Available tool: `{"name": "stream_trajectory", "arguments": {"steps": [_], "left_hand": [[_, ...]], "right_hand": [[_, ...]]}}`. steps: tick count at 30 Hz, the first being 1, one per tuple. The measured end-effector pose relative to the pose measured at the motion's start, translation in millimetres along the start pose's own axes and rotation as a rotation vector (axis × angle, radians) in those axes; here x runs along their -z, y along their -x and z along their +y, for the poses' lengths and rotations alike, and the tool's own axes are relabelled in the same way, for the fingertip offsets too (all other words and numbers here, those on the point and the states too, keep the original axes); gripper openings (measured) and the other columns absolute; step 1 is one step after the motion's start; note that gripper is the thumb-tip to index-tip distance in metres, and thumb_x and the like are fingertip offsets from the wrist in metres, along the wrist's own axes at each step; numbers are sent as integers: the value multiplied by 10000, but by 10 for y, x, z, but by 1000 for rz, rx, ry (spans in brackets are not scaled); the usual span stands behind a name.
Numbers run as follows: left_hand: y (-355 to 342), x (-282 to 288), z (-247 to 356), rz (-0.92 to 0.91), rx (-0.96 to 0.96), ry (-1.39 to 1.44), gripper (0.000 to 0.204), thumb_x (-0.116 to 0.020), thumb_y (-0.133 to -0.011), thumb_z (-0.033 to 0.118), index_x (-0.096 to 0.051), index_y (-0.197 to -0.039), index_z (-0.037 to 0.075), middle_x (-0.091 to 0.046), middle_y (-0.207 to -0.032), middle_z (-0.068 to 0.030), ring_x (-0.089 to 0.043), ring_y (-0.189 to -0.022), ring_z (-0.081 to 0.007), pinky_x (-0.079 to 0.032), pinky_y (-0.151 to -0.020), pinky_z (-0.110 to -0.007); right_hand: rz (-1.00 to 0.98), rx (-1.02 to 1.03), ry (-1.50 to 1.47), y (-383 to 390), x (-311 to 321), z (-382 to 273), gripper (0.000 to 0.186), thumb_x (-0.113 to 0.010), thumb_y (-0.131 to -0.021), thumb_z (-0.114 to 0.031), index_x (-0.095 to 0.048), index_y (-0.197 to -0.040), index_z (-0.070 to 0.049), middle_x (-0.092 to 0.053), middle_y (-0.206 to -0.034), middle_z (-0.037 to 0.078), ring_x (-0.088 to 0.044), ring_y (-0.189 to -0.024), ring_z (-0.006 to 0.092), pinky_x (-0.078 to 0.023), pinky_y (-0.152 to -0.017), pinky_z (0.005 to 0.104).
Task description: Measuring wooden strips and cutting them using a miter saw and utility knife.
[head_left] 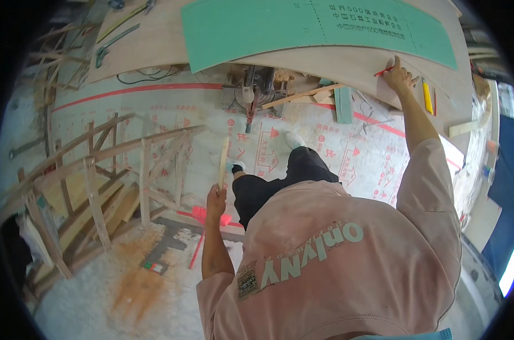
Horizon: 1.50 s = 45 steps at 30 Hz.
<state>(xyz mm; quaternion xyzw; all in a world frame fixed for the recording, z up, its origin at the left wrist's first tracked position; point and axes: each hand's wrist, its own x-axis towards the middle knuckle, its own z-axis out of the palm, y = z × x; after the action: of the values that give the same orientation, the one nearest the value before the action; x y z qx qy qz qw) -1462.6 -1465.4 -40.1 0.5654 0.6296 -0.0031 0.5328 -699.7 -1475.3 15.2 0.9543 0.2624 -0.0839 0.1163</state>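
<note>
My left hand [216, 202] is down by my left side, its fingers closed round a narrow pale wooden strip [224, 157] that points upward. My right hand [397, 76] is stretched out over the pale board [347, 63] on the work surface. In its fingers is a red pencil [383, 71], the end of which sticks out to the left. Just beyond lies a green printed plasterboard sheet [257, 31] with a curved near edge. A yellow utility knife [427, 96] and a thin reddish stick [435, 102] rest to the right of that hand.
Below the board's near edge, a dark power saw [254, 90] stands on the floor with offcuts beside it. A handsaw [102, 55] lies at the board's far left. Curved wooden framing [95, 187] fills the left side. A pink object [209, 215] is near my left hand.
</note>
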Motion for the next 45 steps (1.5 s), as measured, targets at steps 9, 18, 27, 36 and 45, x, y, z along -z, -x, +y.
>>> {"name": "stream_trajectory", "arguments": {"steps": [9, 18, 27, 36, 45], "left_hand": [[-1977, 755, 632, -235, -425, -632, 321, -585, -935, 204, -502, -1161, -8, -661, -982, -286, -627, -963, -487, -496, -821, -550], [-4034, 891, 29, -630, -561, -1016, 332, -609, -917, 172, -534, -1209, 32, -673, -1035, -239, -631, -1022, -437, -495, -889, -494], [-6563, -28, -1067, -478, -772, -1050, 406, -612, -921, 222, -515, -1299, 108, -662, -1122, -179, -613, -1076, -388, -470, -873, -555], [-7477, -707, -1003, -189, -991, -1222, 377, -590, -918, 226, -504, -1252, 73, -645, -1147, -168, -616, -1023, -406, -487, -830, -538], [-7924, -481, -1346, -4, -1040, -747, 312, -670, -862, 280, -658, -1101, 79, -682, -1064, -163, -624, -1021, -371, -479, -885, -502]], "right_hand": [[557, 410, -260, 2220, -737, -883, 460, -746, -783, -146, -594, -1205, -45, -640, -1140, 162, -573, -1100, 367, -397, -999, 513], [-891, 356, -349, 3380, -4030, -2577, 419, -681, -873, -277, -621, -1226, -60, -697, -1103, 147, -646, -1044, 336, -513, -933, 440], [23, 540, -237, 1646, -5984, -4140, 369, -550, -876, -192, -633, -1229, -124, -577, -1316, 79, -499, -1289, 260, -404, -1072, 458], [-197, 568, 279, 1608, -6632, -3449, 229, -551, -917, -299, -735, -1039, -234, -689, -1142, -14, -548, -1250, 217, -132, -1224, 535], [-357, -20, 135, 1257, -5402, -2462, 467, -658, -898, -347, -626, -1318, -145, -632, -1316, 134, -596, -1227, 283, -441, -1029, 495]]}}
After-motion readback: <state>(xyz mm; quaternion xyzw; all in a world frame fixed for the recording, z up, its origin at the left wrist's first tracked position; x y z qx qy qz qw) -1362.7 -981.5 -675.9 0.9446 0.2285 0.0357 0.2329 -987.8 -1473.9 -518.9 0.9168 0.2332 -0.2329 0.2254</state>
